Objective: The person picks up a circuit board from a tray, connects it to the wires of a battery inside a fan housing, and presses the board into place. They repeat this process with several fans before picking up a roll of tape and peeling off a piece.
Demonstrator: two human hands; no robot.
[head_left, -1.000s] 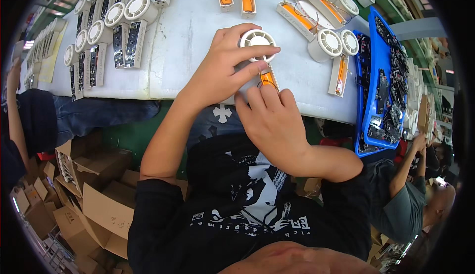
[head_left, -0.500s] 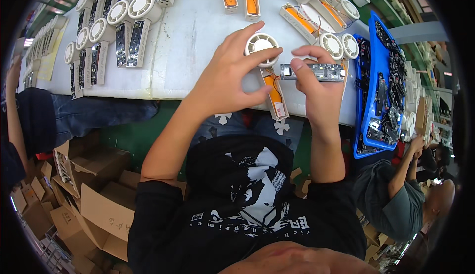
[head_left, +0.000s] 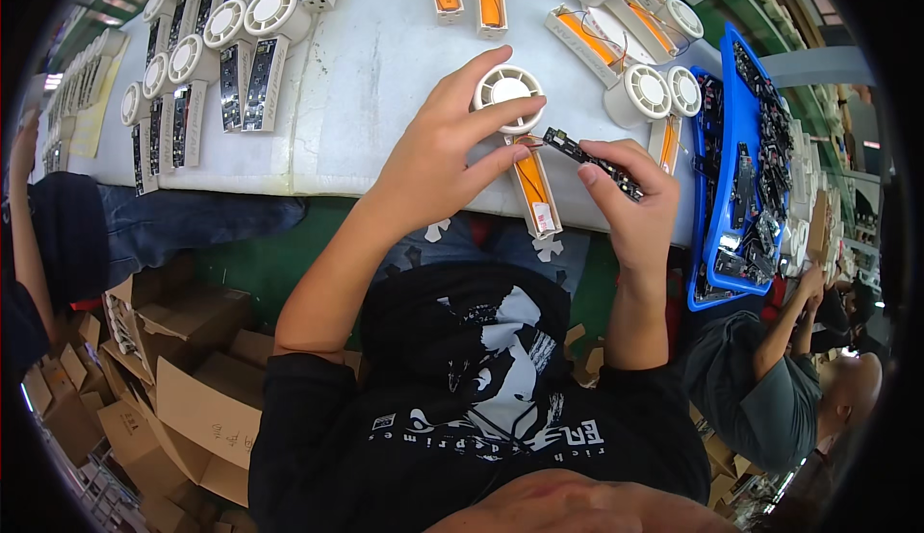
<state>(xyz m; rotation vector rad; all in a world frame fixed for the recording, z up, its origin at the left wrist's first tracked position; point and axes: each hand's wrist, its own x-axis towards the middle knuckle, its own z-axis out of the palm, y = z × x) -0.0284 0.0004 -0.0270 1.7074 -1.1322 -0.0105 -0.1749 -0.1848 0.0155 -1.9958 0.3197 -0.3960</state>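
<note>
A small white handheld fan (head_left: 508, 90) lies in front of me at the table's near edge, its handle uncovered. Inside that handle an orange battery (head_left: 531, 182) and thin wires show. My left hand (head_left: 438, 139) is closed around the fan's head, the thumb at the top of the handle. Between thumb and fingers my right hand (head_left: 635, 187) pinches a narrow black circuit board (head_left: 592, 162), tilted with its far end close to the wires by the fan's neck. I cannot make out whether the wires join the board.
Blue trays (head_left: 717, 235) full of black circuit boards stand at the right edge. Uncovered fans (head_left: 643, 95) lie at the right and far side. Fans with boards fitted (head_left: 260, 81) line the left. Other people sit to both sides; cardboard boxes (head_left: 207, 418) are lower left.
The circuit board in my right hand has turned from level to slanted, its far end angled toward the fan's neck. My left thumb has moved up to the top of the handle.
</note>
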